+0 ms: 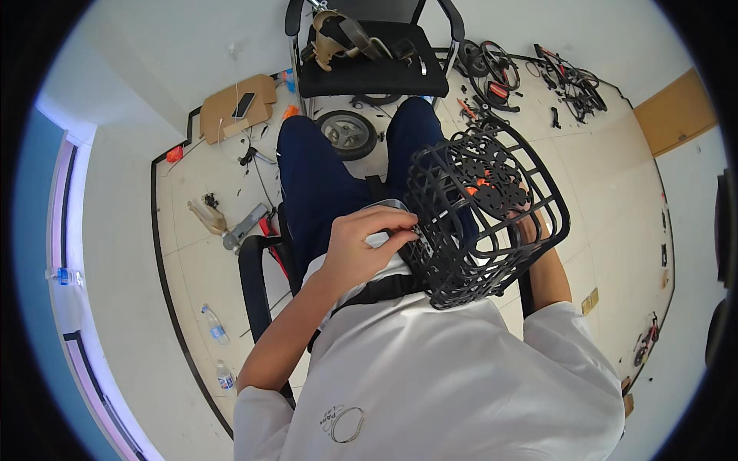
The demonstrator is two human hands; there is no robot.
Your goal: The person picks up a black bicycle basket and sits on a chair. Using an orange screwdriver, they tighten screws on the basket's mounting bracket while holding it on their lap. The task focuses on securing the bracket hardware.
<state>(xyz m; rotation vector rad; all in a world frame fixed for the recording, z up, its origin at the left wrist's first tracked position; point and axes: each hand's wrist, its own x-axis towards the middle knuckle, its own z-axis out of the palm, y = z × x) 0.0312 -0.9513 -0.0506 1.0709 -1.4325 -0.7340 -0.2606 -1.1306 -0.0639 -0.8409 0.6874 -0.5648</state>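
Note:
A black plastic bicycle basket (550,196) lies tilted on its side across my lap, its open mouth turned to the right. My left hand (369,234) is at its left side, thumb and fingertips pinched together against the lattice. Whatever small thing they pinch, if anything, cannot be made out. A silvery piece shows at the lattice beside those fingertips. My right hand (529,221) reaches to the basket from the right and is seen only through the bars, its fingers mostly hidden. Something orange (480,184) shows through the patterned panel near it.
A black chair (373,73) ahead carries a tan and black jointed device (342,38). Beneath it lies a small wheel (347,134). Cardboard with a phone (244,105) is left, bottles (214,324) nearer. Bicycle parts (569,81) lie far right. My chair's armrest (252,276) is left.

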